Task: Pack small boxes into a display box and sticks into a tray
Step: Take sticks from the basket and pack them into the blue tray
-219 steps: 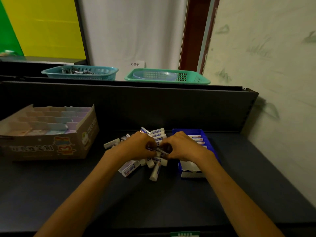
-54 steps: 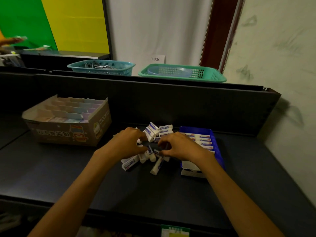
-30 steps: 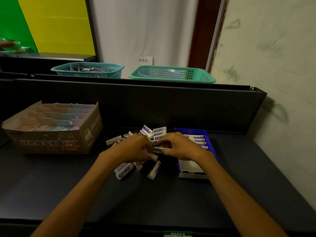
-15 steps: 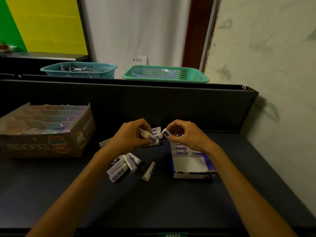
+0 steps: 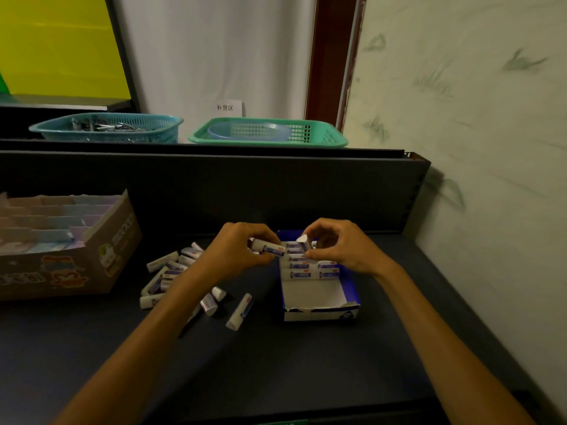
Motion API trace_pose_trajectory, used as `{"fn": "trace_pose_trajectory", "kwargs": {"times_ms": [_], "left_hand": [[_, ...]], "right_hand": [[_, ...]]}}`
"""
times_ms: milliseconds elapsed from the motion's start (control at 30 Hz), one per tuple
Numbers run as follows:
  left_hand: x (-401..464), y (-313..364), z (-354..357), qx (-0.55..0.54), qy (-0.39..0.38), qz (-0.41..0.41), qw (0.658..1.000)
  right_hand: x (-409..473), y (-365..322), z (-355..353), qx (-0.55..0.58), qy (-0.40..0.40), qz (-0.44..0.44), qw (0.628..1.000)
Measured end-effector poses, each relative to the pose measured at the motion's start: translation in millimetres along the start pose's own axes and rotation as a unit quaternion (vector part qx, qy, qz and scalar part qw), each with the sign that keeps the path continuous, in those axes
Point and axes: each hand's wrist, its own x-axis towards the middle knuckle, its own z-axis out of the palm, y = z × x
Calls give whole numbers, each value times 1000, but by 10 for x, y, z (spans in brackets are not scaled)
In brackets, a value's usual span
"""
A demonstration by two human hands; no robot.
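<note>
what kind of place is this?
Likely a shop stockroom or restocking bench: paper sign reading 补货区 (restock area), dark metal shelf, teal plastic baskets, blue cardboard tray half-filled with white sticks.

Dim indoor light, brightest on the white curtain [image 5: 214,56] and yellow panel [image 5: 58,41] at the back. Dark tabletop [image 5: 276,357] nearly swallowing detail, with soft shadows beneath both forearms. Wide-angle bending along the shelf edge [image 5: 214,153] and right wall [image 5: 475,148]. Slight softness throughout; labels unreadable, no glare
</note>
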Motion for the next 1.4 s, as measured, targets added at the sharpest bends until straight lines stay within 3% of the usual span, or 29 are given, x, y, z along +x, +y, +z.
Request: {"fn": "trace_pose_trajectory", "kwargs": {"times_ms": [200,333,633,833,1400], "left_hand": [[53,96,100,-16,-9,1,1000],[73,156,165,-7,-11,0,1000],[109,295,256,44,4,30,999],[122,287,329,11,-22,16,1000],[189,251,523,113,-96,23,989]], "right_hand": [[-119,133,-93,66,0,28,997],[-175,195,-129,35,-18,18,999],[-296,236,-172,-41,22,5,999],[-318,248,-173,-15,48,12,999],[-240,283,-101,-134,-36,17,990]]}}
